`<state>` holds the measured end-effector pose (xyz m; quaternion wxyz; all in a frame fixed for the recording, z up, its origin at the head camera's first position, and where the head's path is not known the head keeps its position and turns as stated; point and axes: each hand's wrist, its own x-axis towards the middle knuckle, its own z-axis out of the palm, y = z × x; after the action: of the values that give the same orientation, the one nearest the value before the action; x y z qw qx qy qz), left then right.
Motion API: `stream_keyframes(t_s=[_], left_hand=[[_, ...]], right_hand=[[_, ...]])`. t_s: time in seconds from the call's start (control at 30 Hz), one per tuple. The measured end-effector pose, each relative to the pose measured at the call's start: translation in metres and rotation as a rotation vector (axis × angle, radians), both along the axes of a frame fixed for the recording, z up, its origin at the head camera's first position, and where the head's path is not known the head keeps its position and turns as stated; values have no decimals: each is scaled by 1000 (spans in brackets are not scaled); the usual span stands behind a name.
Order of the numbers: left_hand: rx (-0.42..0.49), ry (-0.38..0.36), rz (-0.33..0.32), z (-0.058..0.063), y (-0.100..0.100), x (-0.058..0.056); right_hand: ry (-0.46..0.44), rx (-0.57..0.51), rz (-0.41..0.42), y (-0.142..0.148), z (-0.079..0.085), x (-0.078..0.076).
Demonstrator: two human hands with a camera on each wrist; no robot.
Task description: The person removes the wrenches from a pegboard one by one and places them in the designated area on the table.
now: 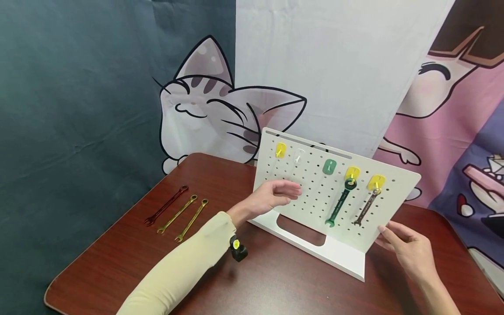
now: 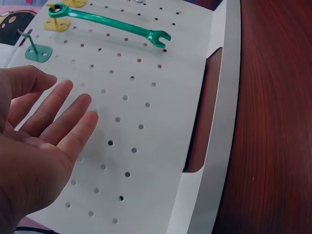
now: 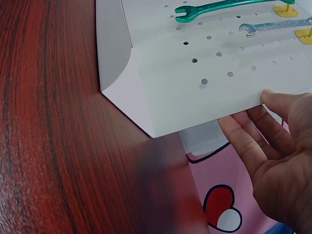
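Two wrenches (image 1: pixel 340 202) on the pegboard (image 1: pixel 311 201) bear lettering (image 1: pixel 368 204) too small to read.

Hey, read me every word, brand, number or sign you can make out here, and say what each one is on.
No text is readable.
Silver wrench: marks along its shank, too small and blurred to read.
Green wrench: faint marks along its shank, also too blurred.
Red wrench, two gold wrenches: no lettering can be made out.
White pegboard: no lettering visible.
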<state>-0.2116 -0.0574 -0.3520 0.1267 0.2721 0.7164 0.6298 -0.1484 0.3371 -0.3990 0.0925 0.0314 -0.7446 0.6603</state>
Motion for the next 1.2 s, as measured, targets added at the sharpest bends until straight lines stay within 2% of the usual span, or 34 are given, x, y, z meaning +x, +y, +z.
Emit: stream_keyframes(t_s=[0.4,0.77,1.03,1.2], left_hand=[[-11,-3,-17,3,17,5],[18,-7,-81,6,39,3],[-22,38,-75,7,48,3],[-19,39,-80,9,54,4]], right_hand=[[0,-4,-2,0,1,1],[6,17,1,0,0,0],[41,-24,23,0,-2,0],[39,-26,21,0,-3,-1]])
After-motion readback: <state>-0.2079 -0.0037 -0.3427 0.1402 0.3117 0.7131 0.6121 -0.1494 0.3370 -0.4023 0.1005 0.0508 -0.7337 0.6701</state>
